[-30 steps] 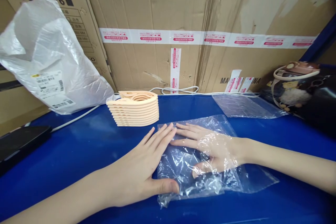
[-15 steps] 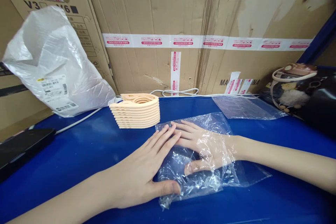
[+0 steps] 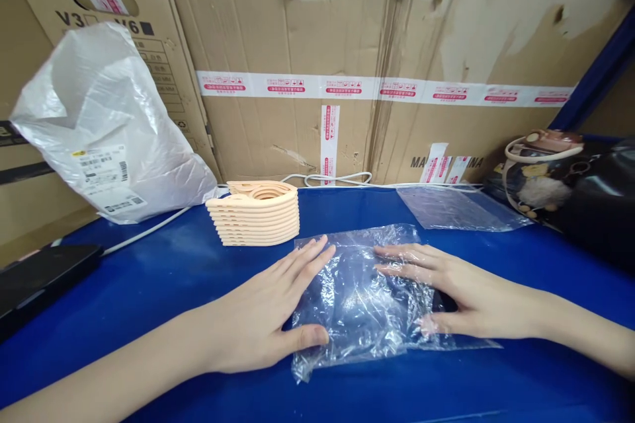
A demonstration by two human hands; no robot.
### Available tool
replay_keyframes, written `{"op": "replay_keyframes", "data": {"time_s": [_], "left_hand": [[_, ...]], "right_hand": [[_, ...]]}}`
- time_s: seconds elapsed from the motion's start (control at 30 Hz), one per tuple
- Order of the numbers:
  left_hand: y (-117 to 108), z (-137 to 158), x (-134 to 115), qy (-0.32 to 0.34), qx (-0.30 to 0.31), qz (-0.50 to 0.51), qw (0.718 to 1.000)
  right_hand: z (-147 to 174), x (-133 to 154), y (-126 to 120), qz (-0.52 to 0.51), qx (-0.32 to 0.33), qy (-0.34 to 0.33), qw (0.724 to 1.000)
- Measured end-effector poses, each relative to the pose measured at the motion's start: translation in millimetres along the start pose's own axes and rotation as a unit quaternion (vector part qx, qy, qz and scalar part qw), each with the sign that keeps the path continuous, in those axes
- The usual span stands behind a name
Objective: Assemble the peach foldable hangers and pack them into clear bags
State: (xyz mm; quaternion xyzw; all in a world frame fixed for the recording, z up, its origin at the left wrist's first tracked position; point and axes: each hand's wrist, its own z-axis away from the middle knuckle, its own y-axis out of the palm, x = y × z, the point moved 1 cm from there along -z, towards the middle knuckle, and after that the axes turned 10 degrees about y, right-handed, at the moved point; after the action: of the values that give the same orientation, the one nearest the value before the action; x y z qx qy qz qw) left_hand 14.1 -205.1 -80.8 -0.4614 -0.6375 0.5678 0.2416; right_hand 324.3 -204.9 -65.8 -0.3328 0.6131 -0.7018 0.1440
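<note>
On the table [image 3: 546,386], a clear bag [image 3: 364,301] lies with long axis sideways, left hand [image 3: 265,324] and right hand [image 3: 469,294] splayed.

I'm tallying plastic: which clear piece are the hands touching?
The crumpled piece in front: left hand on it, right hand partly under its film. The other piece lies farther back, untouched.

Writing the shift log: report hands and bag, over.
Left hand open on bag, left edge. Right hand, fingers in bag. Bag crumpled on table. Beige stack near its far left corner.
</note>
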Motion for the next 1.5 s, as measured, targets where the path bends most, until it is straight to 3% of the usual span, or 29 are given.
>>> {"op": "replay_keyframes", "data": {"time_s": [0.17,0.3,0.4,0.53,0.7,0.87,1.03,1.13,1.23,1.33,1.43,1.5], "left_hand": [[-9.2,-1.0,-19.9,-0.025,-0.029,-0.026,0.999],[-48.7,-3.1,-28.3,-0.001,-0.086,-0.072,0.994],[-85.8,-1.9,-3.2,-0.021,-0.127,-0.13,0.983],[-116.5,3.2,48.2,-0.11,-0.094,-0.126,0.981],[-124.8,4.4,78.5,-0.185,-0.047,-0.097,0.977],[-126.6,-2.1,82.1,-0.17,-0.024,-0.083,0.982],[-131.2,-4.8,81.7,-0.127,0.0,-0.036,0.991],[-133.4,-5.2,80.2,-0.127,-0.024,-0.007,0.992],[-128.8,-11.4,66.0,-0.109,-0.103,-0.014,0.989],[-113.1,-25.5,37.3,-0.034,-0.181,-0.023,0.983],[-89.7,-41.6,9.7,0.063,-0.175,-0.026,0.982],[-74.6,-49.3,0.0,0.084,-0.159,-0.032,0.983]], "right_hand": [[0.3,-4.3,5.8,0.006,0.013,0.038,0.999],[-3.8,-3.1,8.0,0.011,0.005,0.039,0.999],[-5.8,-2.4,6.1,0.005,-0.005,0.035,0.999],[-2.9,-0.9,2.6,0.019,-0.012,0.039,0.999],[7.5,-1.3,5.8,0.042,-0.022,0.063,0.997],[14.8,-5.2,14.5,0.049,-0.046,0.095,0.993],[14.1,-12.3,7.8,-0.048,-0.208,0.104,0.971],[14.3,-15.1,-9.3,-0.11,-0.339,0.149,0.922],[7.6,-6.6,-29.3,-0.156,-0.419,0.164,0.88],[-11.1,12.3,-42.6,-0.23,-0.377,0.152,0.884],[-32.2,29.9,-45.0,-0.323,-0.255,0.132,0.902],[-41.5,35.2,-41.4,-0.385,-0.172,0.125,0.898]]}}
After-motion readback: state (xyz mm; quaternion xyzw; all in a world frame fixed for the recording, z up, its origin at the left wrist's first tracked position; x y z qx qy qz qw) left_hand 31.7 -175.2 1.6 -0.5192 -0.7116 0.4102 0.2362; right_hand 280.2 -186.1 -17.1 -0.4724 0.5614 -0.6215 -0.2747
